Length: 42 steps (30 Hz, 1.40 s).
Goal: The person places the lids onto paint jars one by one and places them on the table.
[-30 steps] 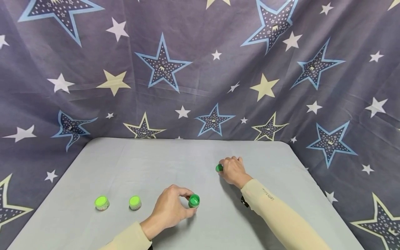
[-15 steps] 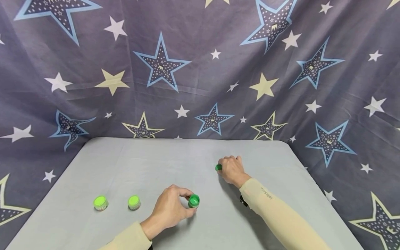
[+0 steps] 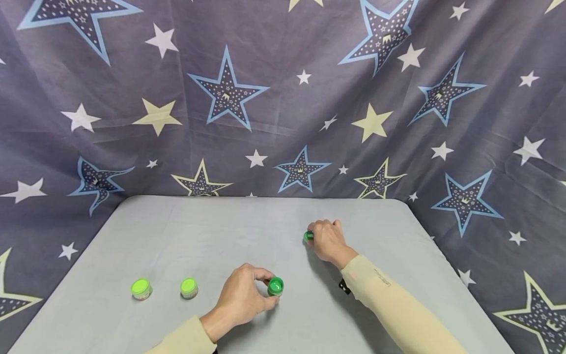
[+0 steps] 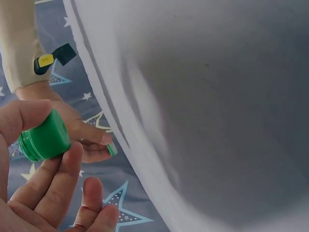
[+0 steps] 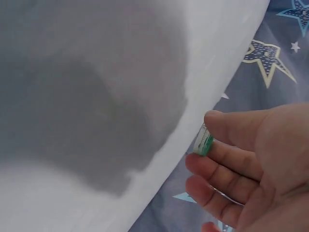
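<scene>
My left hand pinches a small green jar between thumb and fingers, above the grey-white table. The jar's open mouth faces up in the head view. In the left wrist view the green jar shows its smooth side and a ridged rim. Farther back and to the right, my right hand pinches a small green piece, which looks like a lid. Seen from the right wrist, this lid has a white printed face and a green edge, between thumb and fingertips. Its far part is hidden by the hand.
Two small jars with lime-green lids stand on the table left of my left hand: one jar farther left, the other jar nearer. A star-patterned cloth hangs behind the grey-white table and at its sides.
The lid in my right hand has tilted a little and shifted slightly left. My left hand keeps its hold on the jar, almost still. The two lime-lidded jars appear slightly shifted as the view moves.
</scene>
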Tool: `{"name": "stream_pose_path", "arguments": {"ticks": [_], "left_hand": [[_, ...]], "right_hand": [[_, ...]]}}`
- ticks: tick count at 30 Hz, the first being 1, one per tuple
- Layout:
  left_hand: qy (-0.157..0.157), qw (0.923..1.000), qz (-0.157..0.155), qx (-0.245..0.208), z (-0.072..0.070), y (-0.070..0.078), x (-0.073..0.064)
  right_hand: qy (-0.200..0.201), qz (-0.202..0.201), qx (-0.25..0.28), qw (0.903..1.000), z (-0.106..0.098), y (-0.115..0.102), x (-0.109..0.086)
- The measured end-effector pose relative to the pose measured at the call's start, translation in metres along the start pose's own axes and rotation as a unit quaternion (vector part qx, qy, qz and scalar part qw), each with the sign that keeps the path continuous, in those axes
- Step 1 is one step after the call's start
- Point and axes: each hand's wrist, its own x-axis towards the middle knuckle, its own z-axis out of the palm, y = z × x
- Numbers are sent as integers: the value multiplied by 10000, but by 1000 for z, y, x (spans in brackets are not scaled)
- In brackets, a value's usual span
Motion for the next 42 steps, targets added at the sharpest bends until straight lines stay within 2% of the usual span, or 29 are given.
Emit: {"name": "stream_pose_path", "arguments": {"ticks": [6, 21, 33, 42], "left_hand": [[64, 10000, -2, 11, 1, 1, 0], [162, 9999, 12, -14, 4, 3, -1], [7, 9997, 40, -232, 7, 7, -1], [108, 9995, 10, -311, 8, 9, 0]], "right_hand": [[242, -282, 205, 9991, -8, -6, -11], [493, -713, 538, 9948, -25, -24, -41], [401, -871, 842, 9918, -47, -37, -65], [419, -1005, 924, 9897, -59, -47, -80]]}}
